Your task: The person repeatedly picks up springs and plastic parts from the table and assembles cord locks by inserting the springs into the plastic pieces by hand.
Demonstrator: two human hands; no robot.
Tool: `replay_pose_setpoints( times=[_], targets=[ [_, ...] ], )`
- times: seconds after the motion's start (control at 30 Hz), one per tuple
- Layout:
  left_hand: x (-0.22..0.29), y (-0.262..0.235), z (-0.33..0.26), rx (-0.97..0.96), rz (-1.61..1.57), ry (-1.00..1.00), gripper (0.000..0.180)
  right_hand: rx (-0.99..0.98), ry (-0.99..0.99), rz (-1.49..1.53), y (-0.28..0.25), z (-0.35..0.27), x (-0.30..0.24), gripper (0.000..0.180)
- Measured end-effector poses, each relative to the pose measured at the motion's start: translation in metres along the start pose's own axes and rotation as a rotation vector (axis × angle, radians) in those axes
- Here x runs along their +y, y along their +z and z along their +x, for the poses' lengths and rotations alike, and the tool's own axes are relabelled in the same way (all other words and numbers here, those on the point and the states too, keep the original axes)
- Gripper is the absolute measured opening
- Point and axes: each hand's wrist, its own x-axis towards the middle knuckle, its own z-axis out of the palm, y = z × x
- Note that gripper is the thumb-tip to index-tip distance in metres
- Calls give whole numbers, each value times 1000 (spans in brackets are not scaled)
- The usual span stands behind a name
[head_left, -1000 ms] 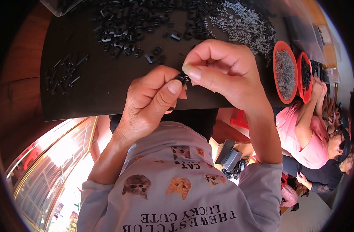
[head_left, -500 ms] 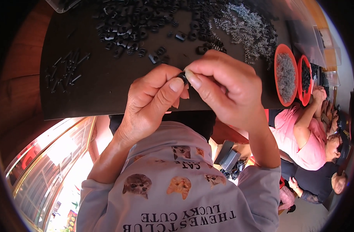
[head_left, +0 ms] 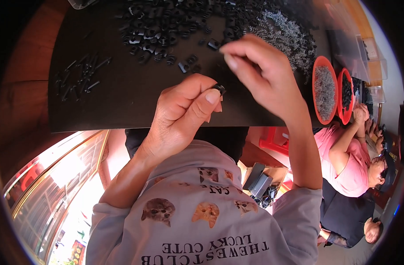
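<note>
Black parts on a black mat, orange bowls beside it

The small clip [head_left: 219, 88] and scattered plastic pieces [head_left: 160, 31] are black, the springs [head_left: 285, 33] silvery grey; two bowls [head_left: 317, 70] are orange-red. The sweatshirt [head_left: 202, 229] is pale lilac-grey with a cat-face pattern; a neighbour's shirt [head_left: 343, 154] is pink.

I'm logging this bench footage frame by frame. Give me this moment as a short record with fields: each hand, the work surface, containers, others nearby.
left hand: pinches a small black part between thumb and fingers
right hand: raised beside it, fingers bent, holding nothing visible
work surface: black mat
loose parts: black pieces heaped at the far edge; metal springs to the right
containers: two orange bowls at right
nearby: a person in a pink shirt, seated right
</note>
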Motion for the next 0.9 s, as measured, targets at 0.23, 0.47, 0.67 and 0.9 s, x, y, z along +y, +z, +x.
replay_pose_setpoints(
  times=[0.23, 0.47, 0.67, 0.9],
  targets=[
    [-2, -1, -2, -8, -17, 9, 21, -126, 142, -600, 16, 50, 21, 19],
    [-4, -3, -2, -17, -18, 1, 20, -61, 83, -496, 4, 48, 7, 10],
    [0, -2, -2, 5, -17, -10, 20, -107, 261, 253, -7, 7, -29, 10],
    [2, 0, -1, 5, -48, 6, 20, -8, 327, 379, -8, -19, -31, 13]
  ],
)
